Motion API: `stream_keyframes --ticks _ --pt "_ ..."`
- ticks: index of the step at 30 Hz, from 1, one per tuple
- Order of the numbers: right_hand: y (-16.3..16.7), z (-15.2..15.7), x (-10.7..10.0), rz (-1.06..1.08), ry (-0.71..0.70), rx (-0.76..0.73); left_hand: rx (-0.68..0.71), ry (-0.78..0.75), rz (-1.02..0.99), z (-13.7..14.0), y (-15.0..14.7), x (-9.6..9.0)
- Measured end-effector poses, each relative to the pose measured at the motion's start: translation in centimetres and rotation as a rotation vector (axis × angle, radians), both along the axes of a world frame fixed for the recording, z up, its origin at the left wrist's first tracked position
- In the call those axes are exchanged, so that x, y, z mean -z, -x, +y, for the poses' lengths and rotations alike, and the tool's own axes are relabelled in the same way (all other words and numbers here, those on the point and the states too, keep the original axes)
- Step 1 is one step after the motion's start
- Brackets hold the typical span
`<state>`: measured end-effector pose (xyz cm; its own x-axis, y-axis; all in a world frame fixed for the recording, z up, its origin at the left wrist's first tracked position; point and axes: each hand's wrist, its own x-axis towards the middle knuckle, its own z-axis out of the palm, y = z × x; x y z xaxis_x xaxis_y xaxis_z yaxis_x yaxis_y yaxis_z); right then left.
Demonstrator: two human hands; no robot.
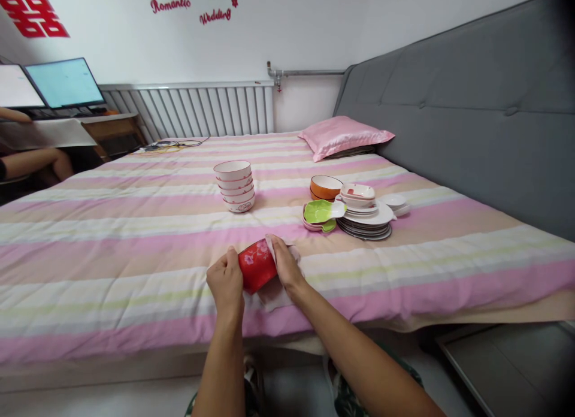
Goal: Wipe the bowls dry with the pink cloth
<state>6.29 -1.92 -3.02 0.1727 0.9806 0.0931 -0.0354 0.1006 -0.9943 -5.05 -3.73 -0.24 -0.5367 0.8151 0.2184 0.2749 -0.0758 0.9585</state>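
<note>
Over the near edge of the bed, my left hand [228,279] grips the left side of a red bowl [257,264] with pink flowers, tilted on its side. My right hand [287,264] is closed round a pale cloth [275,296] and presses it against the bowl's right side. Part of the cloth hangs below the bowl, and the bowl's inside is hidden from me. Beyond my hands stands a stack of white bowls [236,186] with red rims. To the right are an orange bowl [326,186], green leaf-shaped dishes [320,211] and stacked plates [366,228].
A striped bedspread [112,249] covers the bed. Small white dishes [395,202] lie right of the plates. Farther back are a pink pillow [344,134] and cables [175,144]. Another person's leg [40,164] shows by the desk at left. A grey headboard [467,99] rises at right.
</note>
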Motion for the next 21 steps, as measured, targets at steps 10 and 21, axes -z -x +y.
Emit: stream_keyframes --ticks 10,21 --pt "0.1 -2.6 -2.0 -0.380 -0.538 0.310 -0.020 -0.014 -0.026 -0.1 -0.1 -0.2" --pt "0.6 -4.2 -1.9 -0.564 -0.616 -0.022 -0.050 0.033 -0.288 -0.4 -0.1 -1.7"
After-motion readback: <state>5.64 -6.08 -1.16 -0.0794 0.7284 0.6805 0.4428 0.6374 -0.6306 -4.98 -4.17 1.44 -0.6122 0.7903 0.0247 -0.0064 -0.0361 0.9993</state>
